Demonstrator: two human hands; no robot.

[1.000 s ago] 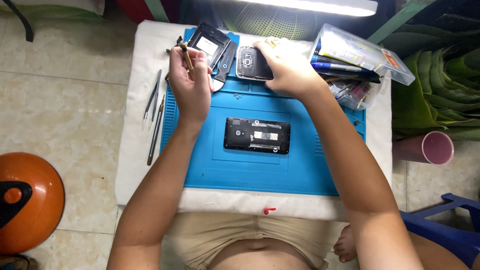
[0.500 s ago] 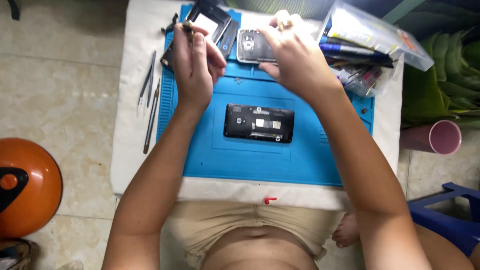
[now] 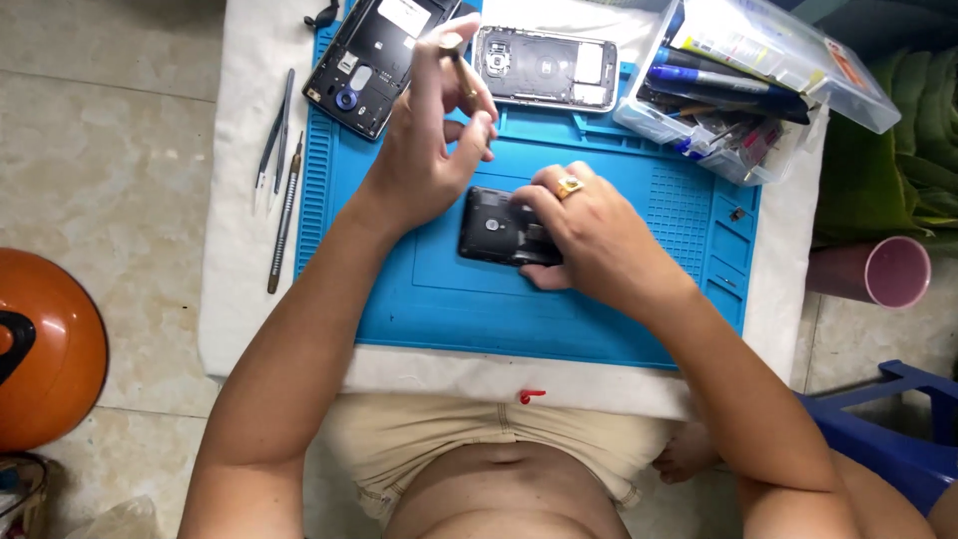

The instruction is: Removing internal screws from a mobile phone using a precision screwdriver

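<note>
Pale glazed floor tiles under a low white-topped table (image 3: 239,299), most of it covered by a ribbed blue silicone work mat (image 3: 619,309) with moulded compartments along its right edge.

Near the mat's middle, a small black phone body (image 3: 496,228), flat and rounded at the corners. Right hand (image 3: 584,235) laid over its right half, gold ring on one finger, fingertips curled down onto the casing and pressing it to the mat. Left hand (image 3: 431,150) raised just above and left of it, thumb and fingers pinched shut on a thin rod-like tool (image 3: 454,60), angled up and away; tip not clear.

At the mat's far edge, two more opened phone parts: a dark back shell (image 3: 374,60) lying tilted, and beside it a silvery metal frame (image 3: 544,68). Clear plastic box (image 3: 743,90) of pens and small parts to the right. Slim metal tweezers and picks (image 3: 279,170) on the white surface, left of the mat. Pink cup (image 3: 893,271) far right, orange rounded object (image 3: 45,349) on the floor left.
</note>
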